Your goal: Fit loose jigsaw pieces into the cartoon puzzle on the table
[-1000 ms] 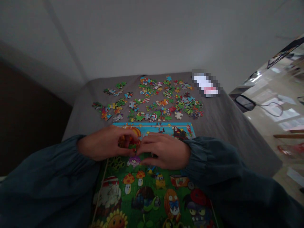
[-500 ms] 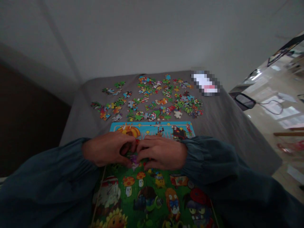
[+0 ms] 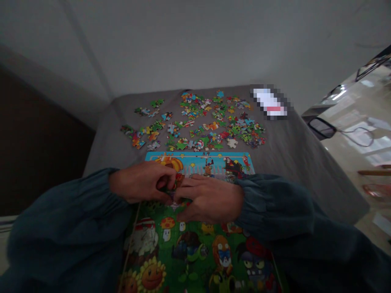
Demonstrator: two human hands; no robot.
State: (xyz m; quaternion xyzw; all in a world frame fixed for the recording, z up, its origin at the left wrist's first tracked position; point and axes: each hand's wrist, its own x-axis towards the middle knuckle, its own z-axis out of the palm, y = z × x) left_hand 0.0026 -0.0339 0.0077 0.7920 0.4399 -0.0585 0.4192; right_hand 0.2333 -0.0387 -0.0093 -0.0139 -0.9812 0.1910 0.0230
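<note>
A cartoon jigsaw board [image 3: 171, 240] lies before me, with a blue upper edge and a green lower part showing sunflowers, mushrooms and other characters. Over its upper middle my left hand [image 3: 145, 182] is closed, its thumb and fingers curled together toward the right. My right hand [image 3: 207, 198] meets it from the other side, fingers bent and tips down at the board. Fingertips of both hands nearly touch around a small reddish and purple patch. Whether a loose piece is between them is hidden.
Beyond the board, many loose puzzle pieces [image 3: 195, 110] lie scattered on a grey cloth-covered table [image 3: 284, 154]. A pixelated phone-like object [image 3: 270, 101] rests at the far right corner. A pale wall rises behind, and a dark-framed object [image 3: 322, 127] is past the right edge.
The view has shifted slightly, so the board and pieces sit a little higher and further right. My hands stay together at nearly the same spot, the right fingers moved slightly.
</note>
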